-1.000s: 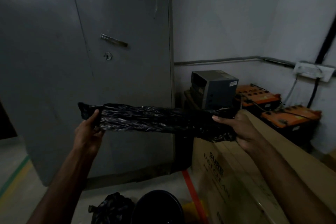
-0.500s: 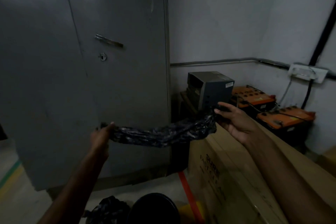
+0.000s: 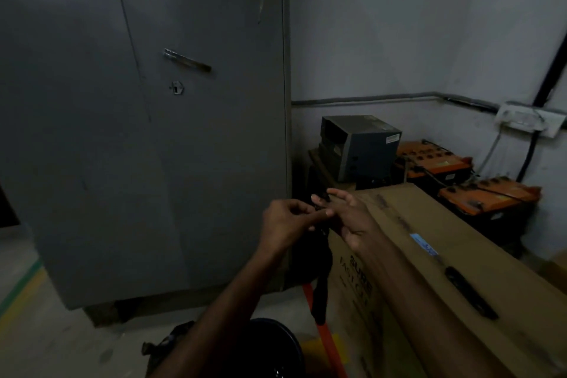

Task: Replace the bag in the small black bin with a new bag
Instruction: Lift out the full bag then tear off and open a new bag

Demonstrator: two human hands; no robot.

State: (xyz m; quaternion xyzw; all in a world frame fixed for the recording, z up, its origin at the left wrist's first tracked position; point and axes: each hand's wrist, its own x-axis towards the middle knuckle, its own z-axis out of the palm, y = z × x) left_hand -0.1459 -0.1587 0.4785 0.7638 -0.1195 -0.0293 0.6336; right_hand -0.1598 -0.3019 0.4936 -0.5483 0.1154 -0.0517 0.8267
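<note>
My left hand (image 3: 283,221) and my right hand (image 3: 352,218) meet at chest height in front of the cabinet corner. Both pinch the top of the new black bag (image 3: 311,258), which hangs down between them as a dark folded bundle with a narrow tail. The small black bin (image 3: 276,347) stands on the floor at the bottom centre, partly behind my left forearm. A crumpled dark bag (image 3: 167,347) lies on the floor just left of the bin.
A tall grey metal cabinet (image 3: 153,132) fills the left. A long cardboard box (image 3: 445,270) runs along the right under my right arm. Behind it sit a grey unit (image 3: 359,144) and orange batteries (image 3: 435,163). An orange floor line (image 3: 328,341) passes the bin.
My hands, earlier spread wide with the bag stretched flat between them, have come together. The bag now hangs folded below them.
</note>
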